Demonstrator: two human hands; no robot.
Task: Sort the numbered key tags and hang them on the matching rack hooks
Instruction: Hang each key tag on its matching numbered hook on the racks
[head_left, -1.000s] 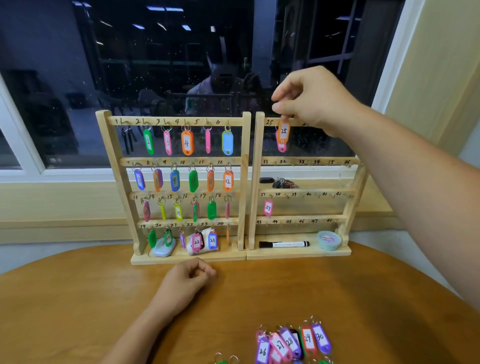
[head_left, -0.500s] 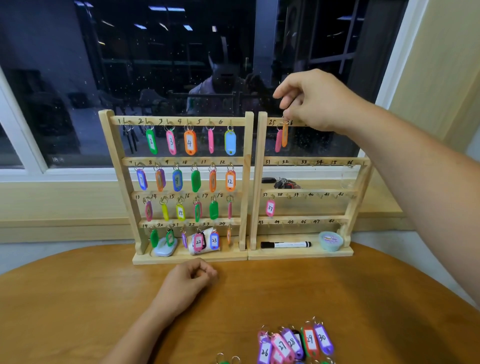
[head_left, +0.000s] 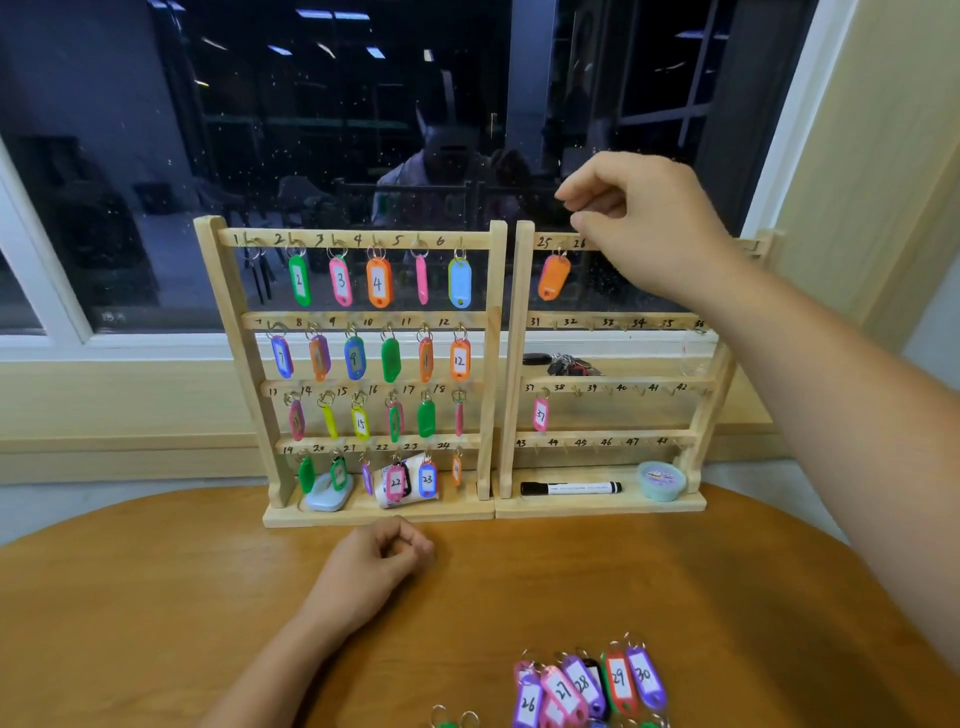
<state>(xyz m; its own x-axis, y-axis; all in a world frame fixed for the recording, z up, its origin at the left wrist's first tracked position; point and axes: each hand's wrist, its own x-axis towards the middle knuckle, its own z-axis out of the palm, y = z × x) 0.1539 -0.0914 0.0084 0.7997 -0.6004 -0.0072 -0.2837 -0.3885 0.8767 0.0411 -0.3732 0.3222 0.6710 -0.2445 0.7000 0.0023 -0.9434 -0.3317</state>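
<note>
Two wooden key racks stand at the table's far edge. The left rack (head_left: 236, 364) carries coloured tags on hooks 1 to 24. On the right rack (head_left: 511, 364), an orange tag (head_left: 554, 276) hangs free on hook 25 and a pink tag 37 (head_left: 540, 414) hangs lower down. My right hand (head_left: 649, 223) hovers above hook 26 with fingers curled, thumb near the index tip and nothing visible between them. My left hand (head_left: 374, 569) rests loosely curled on the table in front of the left rack. Loose tags 26 to 30 (head_left: 587, 686) lie at the near edge.
A black marker (head_left: 570, 488) and a teal tub (head_left: 661, 479) lie on the right rack's base. A bunch of keys (head_left: 566, 365) sits on the window sill behind. The round wooden table (head_left: 156, 597) spans the foreground, and a dark window fills the background.
My right hand has let go of the orange tag, which now hangs on hook 25, and has lifted slightly up and right. My left hand has not moved.
</note>
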